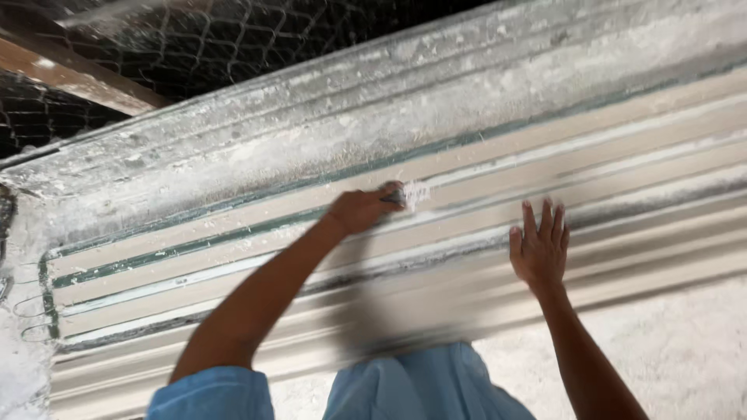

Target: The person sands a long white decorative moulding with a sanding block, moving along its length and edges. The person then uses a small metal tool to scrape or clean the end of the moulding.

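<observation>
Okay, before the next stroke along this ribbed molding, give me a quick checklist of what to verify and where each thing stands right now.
1. Left hand closed on the scraping tool: ok.
2. Tool tip against the ribbed molding: ok, white material bunches at it.
3. Right hand flat on the molding, fingers spread: ok.
4. Right hand apart from the tool: ok.
5. Kind of tool and state of its edge: cannot tell, blurred.
6. Wire mesh above, apart from both hands: ok.

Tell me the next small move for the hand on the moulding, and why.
Probably draw the left hand on rightward along the same groove of the moulding. Its grip is closed on a small tool, blurred, with white dust at its tip, and the grooves look unevenly coated. The right hand lies flat, fingers spread, bracing.
</observation>
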